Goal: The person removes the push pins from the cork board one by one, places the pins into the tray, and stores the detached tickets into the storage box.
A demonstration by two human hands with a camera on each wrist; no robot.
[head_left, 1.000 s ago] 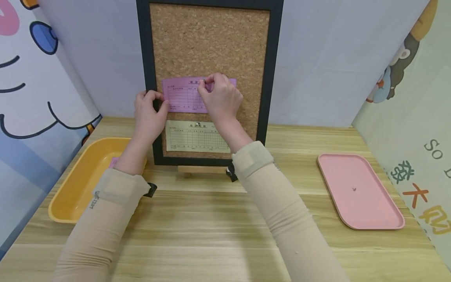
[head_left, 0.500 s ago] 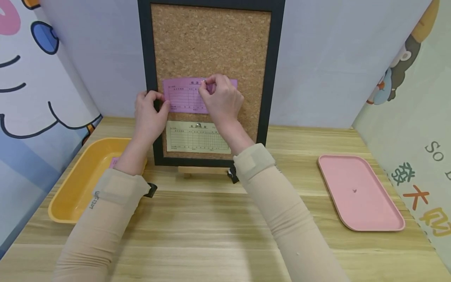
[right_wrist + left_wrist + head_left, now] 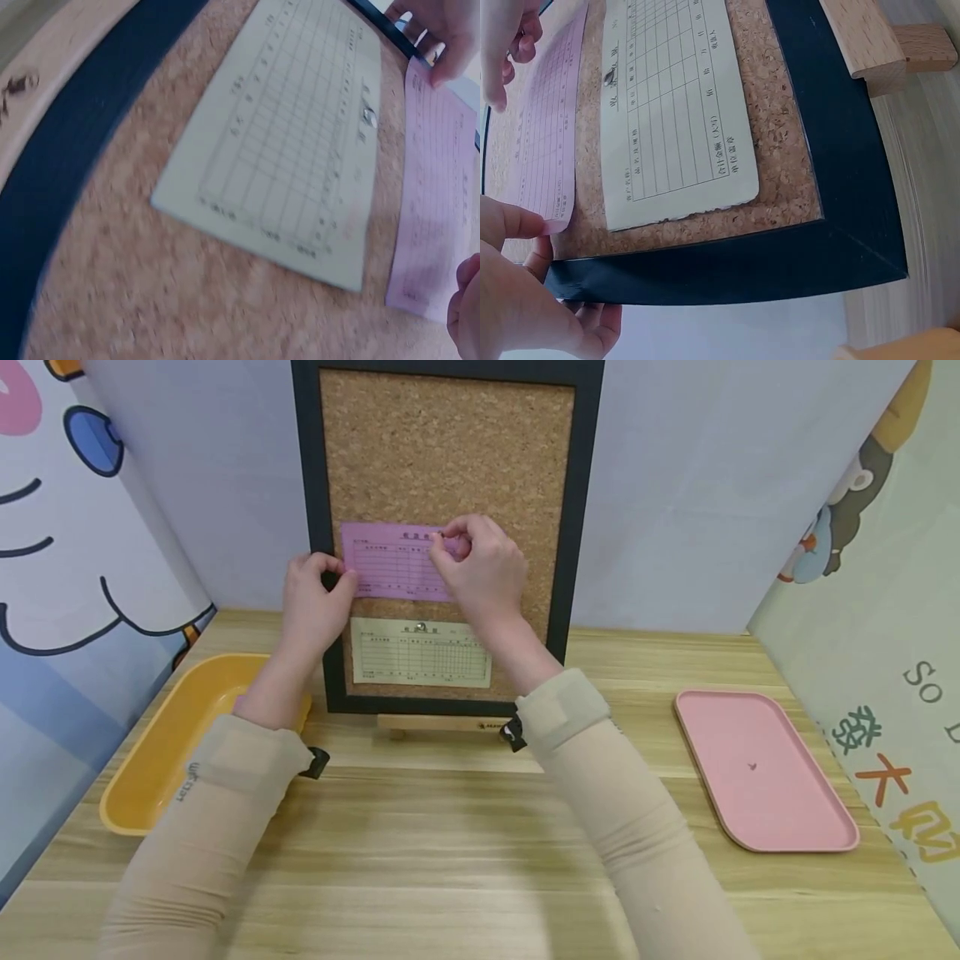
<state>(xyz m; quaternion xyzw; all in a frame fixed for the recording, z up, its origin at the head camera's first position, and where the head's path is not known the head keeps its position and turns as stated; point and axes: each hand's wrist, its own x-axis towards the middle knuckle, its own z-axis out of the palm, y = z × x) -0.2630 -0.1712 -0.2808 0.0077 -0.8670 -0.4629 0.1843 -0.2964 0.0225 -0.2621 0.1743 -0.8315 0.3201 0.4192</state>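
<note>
A pink receipt slip [image 3: 382,560] lies against the cork board [image 3: 450,452], above a pale yellow receipt slip [image 3: 420,656] that is fastened by a metal pushpin [image 3: 422,627]. My left hand [image 3: 315,602] is at the board's left frame; its thumb and forefinger pinch the pink slip's lower left corner, as the left wrist view shows. At the pink slip's top middle, my right hand [image 3: 483,568] has thumb and forefinger together on a small pushpin, now mostly hidden by the fingertips. The right hand covers the slip's right part in the head view.
The black-framed board stands on a wooden easel [image 3: 442,723]. A yellow tray [image 3: 142,785] with a bit of pink paper sits at the left, partly behind the left forearm. On the right lies a pink tray [image 3: 765,768]. A pale cloth backdrop [image 3: 675,502] hangs behind.
The right hand and wrist have shifted slightly to the right. The pink slip's left edge has moved slightly left and its top edge looks straighter. The left hand keeps its pinch.
</note>
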